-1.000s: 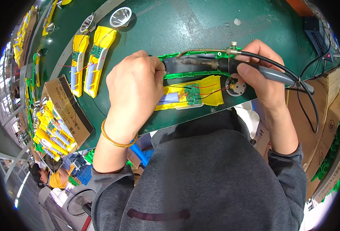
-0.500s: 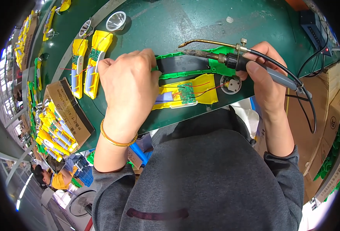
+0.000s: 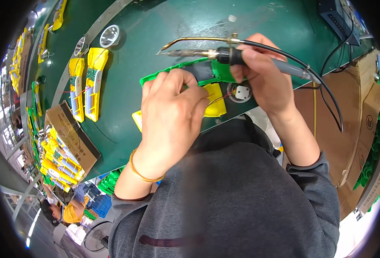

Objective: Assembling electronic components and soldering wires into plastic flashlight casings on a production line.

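My right hand [image 3: 265, 75] grips a soldering iron [image 3: 280, 66] with a brass feed tube [image 3: 190, 39] above it. The iron's tip points left, over the table beyond a green plastic shell [image 3: 224, 71] with a dark strip inside. Curled over a yellow half-housing [image 3: 216, 103], my left hand [image 3: 170, 114] has its fingers closed, and it covers most of that housing. What its fingertips pinch is hidden. Red and black wires run from the yellow housing to a round clear lens cup [image 3: 240, 92] with a white back at its right.
Two yellow half-housings [image 3: 96, 81] with batteries and circuit boards lie at the left, near a clear reflector cup [image 3: 109, 36]. A cardboard box [image 3: 76, 133] of similar housings stands at the table's left edge. A blue power unit [image 3: 338, 21] sits far right, its cables near my right arm.
My left hand has moved right and nearer, from the green shell's left end onto the yellow housing. The soldering iron has shifted left and away from the green shell. The view has shifted too.
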### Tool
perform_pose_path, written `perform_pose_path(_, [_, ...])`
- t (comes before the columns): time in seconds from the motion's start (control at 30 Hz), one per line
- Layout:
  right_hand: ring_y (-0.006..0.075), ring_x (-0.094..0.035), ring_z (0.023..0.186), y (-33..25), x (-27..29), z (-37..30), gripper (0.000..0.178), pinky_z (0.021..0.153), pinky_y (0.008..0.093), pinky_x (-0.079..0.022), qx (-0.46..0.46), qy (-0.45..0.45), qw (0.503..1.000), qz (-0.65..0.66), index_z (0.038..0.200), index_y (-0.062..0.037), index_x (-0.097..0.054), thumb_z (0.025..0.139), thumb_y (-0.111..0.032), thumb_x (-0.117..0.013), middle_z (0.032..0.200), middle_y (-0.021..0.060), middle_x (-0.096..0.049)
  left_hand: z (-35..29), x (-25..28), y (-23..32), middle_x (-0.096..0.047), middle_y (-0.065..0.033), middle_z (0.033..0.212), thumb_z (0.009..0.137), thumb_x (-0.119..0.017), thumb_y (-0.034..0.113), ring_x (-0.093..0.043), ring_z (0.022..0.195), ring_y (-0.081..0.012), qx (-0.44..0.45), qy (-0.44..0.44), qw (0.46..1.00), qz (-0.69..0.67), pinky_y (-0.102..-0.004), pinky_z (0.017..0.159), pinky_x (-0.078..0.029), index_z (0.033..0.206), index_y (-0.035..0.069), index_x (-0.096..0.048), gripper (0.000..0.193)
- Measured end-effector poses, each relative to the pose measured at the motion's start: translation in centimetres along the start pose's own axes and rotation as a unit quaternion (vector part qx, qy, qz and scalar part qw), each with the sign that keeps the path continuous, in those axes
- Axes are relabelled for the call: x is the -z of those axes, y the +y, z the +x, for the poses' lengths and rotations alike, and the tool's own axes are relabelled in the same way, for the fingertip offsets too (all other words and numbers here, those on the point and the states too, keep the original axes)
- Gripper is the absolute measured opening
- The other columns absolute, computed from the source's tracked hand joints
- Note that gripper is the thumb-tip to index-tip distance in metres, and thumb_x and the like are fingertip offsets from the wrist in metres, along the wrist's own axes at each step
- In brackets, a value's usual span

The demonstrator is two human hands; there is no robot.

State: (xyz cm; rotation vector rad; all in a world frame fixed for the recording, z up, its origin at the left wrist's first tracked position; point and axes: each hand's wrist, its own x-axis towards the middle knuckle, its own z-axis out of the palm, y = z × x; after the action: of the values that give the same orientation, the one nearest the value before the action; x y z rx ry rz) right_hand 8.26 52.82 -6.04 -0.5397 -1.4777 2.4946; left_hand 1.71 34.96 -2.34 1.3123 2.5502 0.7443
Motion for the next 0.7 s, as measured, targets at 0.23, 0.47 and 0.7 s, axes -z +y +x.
perform_pose_path(0.23, [0.013,-0.054,0.065,0.6,-0.1,-0.4,0.012,0.061,0.0259,-0.043,-0.028,-0.022,0.999,0.042,0.088,-0.0037,-0.053,0.089,-0.016,-0.053,0.075,0.0063,-0.059,0.3,-0.7,0.2,-0.06,-0.0071,0.076,0.073,-0.066,0.003,-0.058,0.069,-0.0238,0.074,0.012,0.981,-0.181,-0.0329,0.063,-0.046,0.078,0.005,-0.065,0.006])
perform_pose_path(0.47, [0.0134,-0.049,0.063,-1.1,2.7,-0.4,0.019,0.057,0.0266,-0.039,-0.004,-0.002,0.996,0.095,0.09,-0.0044,-0.049,0.087,-0.022,-0.053,0.072,0.0077,-0.055,0.8,-1.5,-0.4,-0.062,-0.009,0.072,0.073,-0.069,0.001,-0.061,0.062,-0.0227,0.105,0.088,0.98,-0.146,-0.0301,0.058,-0.047,0.078,0.002,-0.066,0.006])
perform_pose_path(0.7, [0.013,-0.046,0.055,-2.7,5.6,-1.2,0.023,0.052,0.0257,-0.036,0.067,0.0,0.998,-0.007,0.088,-0.0038,-0.05,0.083,-0.025,-0.058,0.066,0.0081,-0.053,1.3,-1.4,-0.2,-0.061,-0.0121,0.074,0.074,-0.065,0.001,-0.061,0.067,-0.0298,0.11,0.043,0.991,-0.066,-0.0357,0.061,-0.047,0.081,0.002,-0.065,0.007])
